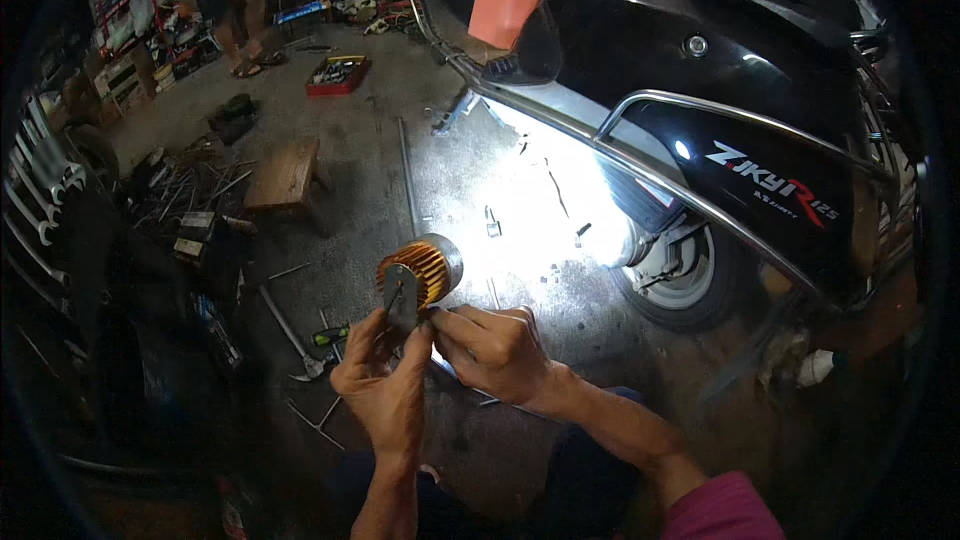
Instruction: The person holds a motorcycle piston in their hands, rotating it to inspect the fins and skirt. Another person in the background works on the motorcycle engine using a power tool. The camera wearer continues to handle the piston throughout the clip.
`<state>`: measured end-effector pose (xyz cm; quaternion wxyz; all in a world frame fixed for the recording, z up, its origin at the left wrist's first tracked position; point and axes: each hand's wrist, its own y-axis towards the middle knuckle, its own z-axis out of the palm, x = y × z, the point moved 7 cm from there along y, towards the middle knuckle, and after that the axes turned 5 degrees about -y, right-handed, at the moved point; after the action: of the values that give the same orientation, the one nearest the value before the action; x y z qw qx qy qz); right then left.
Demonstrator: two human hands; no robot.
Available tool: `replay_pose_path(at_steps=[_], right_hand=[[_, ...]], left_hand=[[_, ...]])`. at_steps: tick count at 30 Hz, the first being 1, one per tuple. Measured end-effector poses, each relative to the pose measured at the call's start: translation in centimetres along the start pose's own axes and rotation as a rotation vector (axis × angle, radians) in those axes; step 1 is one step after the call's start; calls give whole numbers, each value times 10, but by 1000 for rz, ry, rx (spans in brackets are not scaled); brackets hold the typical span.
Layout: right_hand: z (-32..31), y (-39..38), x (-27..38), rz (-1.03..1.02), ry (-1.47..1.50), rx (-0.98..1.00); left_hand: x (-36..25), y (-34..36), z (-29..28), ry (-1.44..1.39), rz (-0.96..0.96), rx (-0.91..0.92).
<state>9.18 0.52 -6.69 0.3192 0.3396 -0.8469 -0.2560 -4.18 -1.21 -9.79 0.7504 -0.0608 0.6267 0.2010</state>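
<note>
My left hand (385, 380) is closed around the near end of a part made of an orange pleated cylinder (425, 266) with a silver metal band and a dark flat plate (404, 295) on its face. My right hand (495, 360) has its fingers bent and pinched at the lower right of that plate; what lies between its fingertips is too small to make out. The part is held in the air above the floor, tilted toward me. Below it lie a hammer (300, 350) and a green-handled tool (330, 336).
A black scooter (630, 40) stands at the right above a glaring light on the floor. A wooden stool (280, 175), a red tool tray (330, 90), scattered metal tools (200, 190) and hanging wrenches (45, 195) are at the left. Another person's legs (230, 20) show at the back.
</note>
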Motion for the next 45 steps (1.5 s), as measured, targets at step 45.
replay_pose_path(at_steps=[45], right_hand=[[49, -20, -29, -66, 94, 200]], left_hand=[[18, 33, -17, 379, 92, -230]])
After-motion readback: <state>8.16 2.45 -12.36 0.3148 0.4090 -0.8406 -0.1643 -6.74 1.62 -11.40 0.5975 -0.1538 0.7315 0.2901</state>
